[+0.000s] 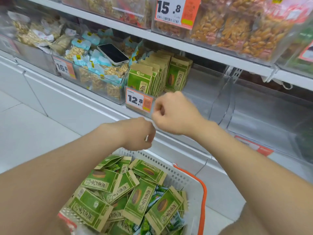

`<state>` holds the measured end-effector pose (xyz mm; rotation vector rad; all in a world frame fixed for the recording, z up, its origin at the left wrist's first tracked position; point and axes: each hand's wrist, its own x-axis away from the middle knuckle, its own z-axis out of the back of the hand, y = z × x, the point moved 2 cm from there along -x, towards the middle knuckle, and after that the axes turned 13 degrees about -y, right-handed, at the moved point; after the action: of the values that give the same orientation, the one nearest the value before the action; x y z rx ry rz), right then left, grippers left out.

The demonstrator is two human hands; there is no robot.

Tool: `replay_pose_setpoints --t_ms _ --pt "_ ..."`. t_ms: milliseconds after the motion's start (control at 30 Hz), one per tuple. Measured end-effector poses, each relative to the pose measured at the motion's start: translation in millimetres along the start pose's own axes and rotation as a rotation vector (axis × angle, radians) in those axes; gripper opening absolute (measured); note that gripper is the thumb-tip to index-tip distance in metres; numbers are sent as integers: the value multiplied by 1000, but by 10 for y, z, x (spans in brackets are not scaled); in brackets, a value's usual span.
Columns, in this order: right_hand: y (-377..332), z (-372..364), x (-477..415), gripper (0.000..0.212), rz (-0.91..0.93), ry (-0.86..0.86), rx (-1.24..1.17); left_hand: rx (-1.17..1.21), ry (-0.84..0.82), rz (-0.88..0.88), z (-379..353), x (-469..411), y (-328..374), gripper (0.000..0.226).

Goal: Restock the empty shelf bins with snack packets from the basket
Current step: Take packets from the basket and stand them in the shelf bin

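Snack packets (135, 195) lie heaped in the basket (186, 175) under both hands, with some upright at the left end of the clear shelf bin (205, 90); right hand (171, 114) is fisted and apparently empty, left hand (138, 134) has fingers curled under, contents indiscernible, probably between loads.
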<state>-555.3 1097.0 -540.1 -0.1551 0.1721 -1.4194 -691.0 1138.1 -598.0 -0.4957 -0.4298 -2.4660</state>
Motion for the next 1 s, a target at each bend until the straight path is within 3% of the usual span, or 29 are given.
replay_pose_setpoints --t_ms 100,267,333,400,467,533,633,800,1000 --pt "-64 -319 161 21 -8 -352 193 -89 -220 51 -386 -76 79 25" --pt "-28 -824 420 21 -81 -884 400 -262 -483 34 -1127 -245 266 23" --pt "-23 -911 461 17 -97 -988 451 -284 -504 42 -1387 -304 294 22" --pt "-16 -921 430 19 -74 -978 419 -326 -454 55 -1612 -381 315 32" --pt "0 -903 363 24 -43 -905 345 -398 -384 31 -1780 -485 354 60" --pt "29 -874 293 25 -45 -848 305 -518 -308 -29 -1861 -589 402 72" --pt "88 -855 206 18 -54 -818 270 -615 -302 -89 -1981 -763 446 63" --pt "128 -819 190 34 -31 -835 258 -699 -322 -99 -2057 -916 419 68" --pt "234 -645 265 36 -59 -837 274 -541 -157 -197 -1709 -906 456 55"
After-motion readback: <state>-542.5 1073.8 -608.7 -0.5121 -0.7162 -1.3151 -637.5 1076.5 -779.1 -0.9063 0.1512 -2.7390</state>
